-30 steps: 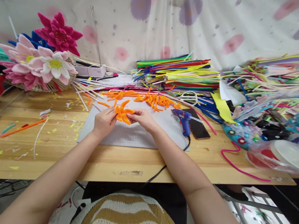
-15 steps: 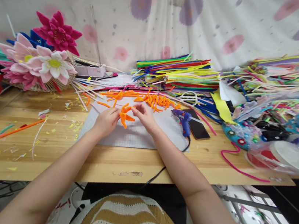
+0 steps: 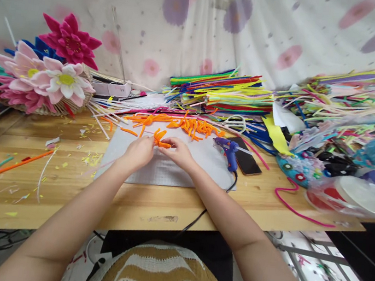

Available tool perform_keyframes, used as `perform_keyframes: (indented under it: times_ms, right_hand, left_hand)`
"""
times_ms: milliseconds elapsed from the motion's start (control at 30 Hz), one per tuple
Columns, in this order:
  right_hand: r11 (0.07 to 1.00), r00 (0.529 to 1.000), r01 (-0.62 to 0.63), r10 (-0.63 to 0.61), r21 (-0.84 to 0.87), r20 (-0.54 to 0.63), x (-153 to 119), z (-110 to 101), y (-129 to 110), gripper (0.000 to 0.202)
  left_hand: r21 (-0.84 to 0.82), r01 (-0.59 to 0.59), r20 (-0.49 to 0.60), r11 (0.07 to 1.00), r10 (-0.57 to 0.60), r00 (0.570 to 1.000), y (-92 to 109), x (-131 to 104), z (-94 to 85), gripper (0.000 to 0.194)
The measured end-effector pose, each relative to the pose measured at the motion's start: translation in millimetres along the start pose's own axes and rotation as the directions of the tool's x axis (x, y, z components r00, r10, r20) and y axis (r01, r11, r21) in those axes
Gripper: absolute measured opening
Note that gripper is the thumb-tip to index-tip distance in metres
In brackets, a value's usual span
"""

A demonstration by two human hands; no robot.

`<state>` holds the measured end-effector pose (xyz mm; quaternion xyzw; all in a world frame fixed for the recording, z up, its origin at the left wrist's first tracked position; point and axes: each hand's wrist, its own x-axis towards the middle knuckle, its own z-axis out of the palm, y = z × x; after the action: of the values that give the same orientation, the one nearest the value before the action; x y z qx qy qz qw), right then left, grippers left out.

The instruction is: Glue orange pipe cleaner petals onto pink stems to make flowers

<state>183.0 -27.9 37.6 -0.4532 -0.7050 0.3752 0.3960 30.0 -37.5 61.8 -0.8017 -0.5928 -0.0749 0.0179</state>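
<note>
Over the grey mat (image 3: 182,177), my left hand (image 3: 139,153) is closed around the base of an orange pipe-cleaner flower (image 3: 160,137). A thin pale stick seems to trail from that hand toward the lower left, but it is blurred. My right hand (image 3: 179,152) pinches a petal on the flower's right side between thumb and fingers. Behind the hands lie several curled orange pipe-cleaner pieces (image 3: 194,127) along the mat's far edge. A blue glue gun (image 3: 229,152) rests at the mat's right side, partly over a dark phone (image 3: 248,158).
Fuzzy pink and white flowers (image 3: 65,79) stand in a basket at left. Bundles of coloured pipe cleaners (image 3: 222,89) are stacked at the back, near white-handled scissors (image 3: 237,123). A plastic-wrapped tub (image 3: 347,195) sits at right. Yellow scraps (image 3: 90,159) litter the wooden table (image 3: 69,207).
The orange flower has tipped and turned, its petals now pointing more up and right. My left hand has rolled over and shifted slightly right; my right hand has come lower, onto a petal.
</note>
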Motion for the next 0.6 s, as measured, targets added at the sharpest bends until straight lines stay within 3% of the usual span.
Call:
perform_keyframes:
  times_ms: [133,267,433,600]
  right_hand:
    - [0.986,0.995,-0.016,-0.001,-0.165,-0.103,4.1,5.4,2.1,0.015]
    - [0.957,0.993,-0.017,-0.018,-0.291,-0.115,6.3,6.5,-0.8,0.010]
    - [0.953,0.986,-0.016,-0.034,-0.302,-0.161,5.0,13.6,-3.5,0.010]
    - [0.962,0.981,-0.080,0.029,-0.261,-0.194,6.6,18.8,-5.3,0.008]
  left_hand:
    - [0.009,0.023,0.026,1.000,-0.023,0.999,5.6,3.4,1.3,0.024]
    - [0.008,0.048,0.021,0.999,-0.048,0.999,10.4,4.0,1.3,0.027]
    - [-0.011,0.087,0.063,0.996,-0.086,0.994,14.1,3.3,0.7,0.026]
    - [-0.063,0.103,0.054,0.993,-0.099,0.994,17.0,2.3,-1.0,0.029]
